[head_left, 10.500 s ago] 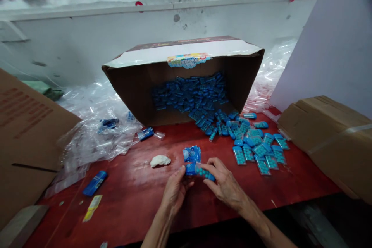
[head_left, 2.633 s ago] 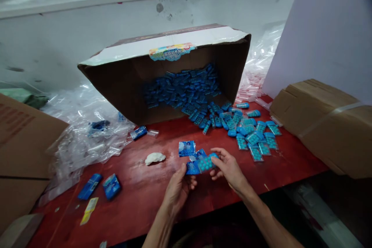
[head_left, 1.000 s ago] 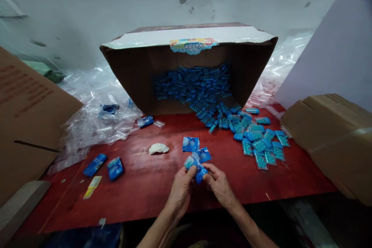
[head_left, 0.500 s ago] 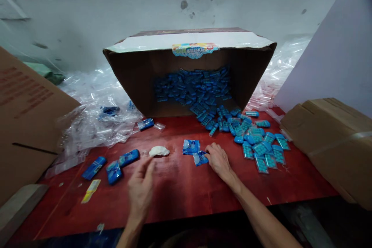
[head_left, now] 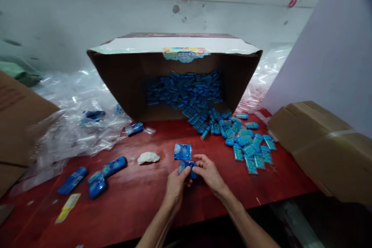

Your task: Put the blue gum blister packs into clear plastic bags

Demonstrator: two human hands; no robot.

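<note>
A small blue printed packet [head_left: 183, 166] is pinched between my two hands near the front middle of the table. My left hand [head_left: 176, 184] grips its left side, thumb on top. At its right side, my right hand [head_left: 209, 174] pinches the edge with thumb and fingers. Just behind them another blue printed packet [head_left: 182, 151] lies flat. A white lump [head_left: 148, 157] rests left of it. Blue-capped clear cases with teal pellets [head_left: 252, 149] are heaped to the right, spilling out of a cardboard box [head_left: 116, 81] that lies on its side.
Several blue wrapped packs [head_left: 114, 166] and a yellow-and-white strip [head_left: 68, 207] lie on the red table [head_left: 130, 205] at left. Clear plastic sleeves [head_left: 69, 131] are piled behind them. A closed carton [head_left: 314, 143] stands at right, another carton [head_left: 20, 120] at far left.
My left hand has moved right, from near the white lump to the packet, and now holds it too. My right hand has drawn the packet slightly toward me. The camera view has shifted.
</note>
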